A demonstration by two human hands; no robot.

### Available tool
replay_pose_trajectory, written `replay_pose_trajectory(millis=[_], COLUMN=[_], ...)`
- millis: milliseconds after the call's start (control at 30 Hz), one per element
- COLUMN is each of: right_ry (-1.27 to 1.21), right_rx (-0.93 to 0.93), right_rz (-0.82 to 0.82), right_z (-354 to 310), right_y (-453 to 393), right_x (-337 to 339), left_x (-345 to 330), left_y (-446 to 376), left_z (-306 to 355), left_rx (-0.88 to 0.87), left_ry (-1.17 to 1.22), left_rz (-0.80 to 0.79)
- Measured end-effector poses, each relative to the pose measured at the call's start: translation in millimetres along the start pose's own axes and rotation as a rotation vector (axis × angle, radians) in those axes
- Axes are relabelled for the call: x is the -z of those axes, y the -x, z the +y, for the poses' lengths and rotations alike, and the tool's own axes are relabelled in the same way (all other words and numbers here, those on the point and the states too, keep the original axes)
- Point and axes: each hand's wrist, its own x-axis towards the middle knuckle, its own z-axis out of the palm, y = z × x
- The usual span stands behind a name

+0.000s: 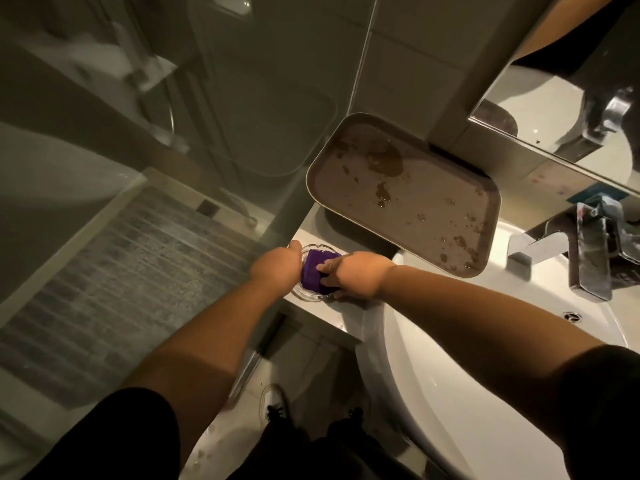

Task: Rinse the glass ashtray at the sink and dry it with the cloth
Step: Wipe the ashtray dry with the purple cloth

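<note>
The glass ashtray (304, 294) rests on the white counter ledge left of the basin. A folded purple cloth (313, 271) is pressed into its bowl. My left hand (275, 266) grips the ashtray's left rim, thumb at the far edge. My right hand (353, 277) is closed on the cloth from the right, fingers curled over its edge. Most of the ashtray is hidden under the cloth and both hands; only its near rim and far edge show.
A brown tray (405, 195) spotted with water drops lies on the counter just behind the hands, overhanging the white basin (450, 358). The chrome tap (588, 258) stands at the right under a mirror. A glass shower screen (242, 116) borders the counter's left edge.
</note>
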Motion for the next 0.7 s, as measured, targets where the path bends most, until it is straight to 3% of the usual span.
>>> replay_pose_trajectory(millis=[233,367,567,700], right_ry=[-0.280,-0.263,-0.246,-0.231], right_rx=[-0.323,-0.222,-0.087,-0.073], right_rz=[0.178,0.181,0.092,0.056], right_z=[-59,-49,-7,-8], right_y=[-7,-3,7,4], right_x=[-15,-17,-3,-2], left_x=[-12,-19,-3,-7], left_y=[17,34,8,0], left_z=[7,10,-4,-4], left_rx=[0.155,0.226,0.018,0.009], left_ry=[0.119,0.192,0.134,0.018], left_rz=[0.065,0.081,0.030,0.020])
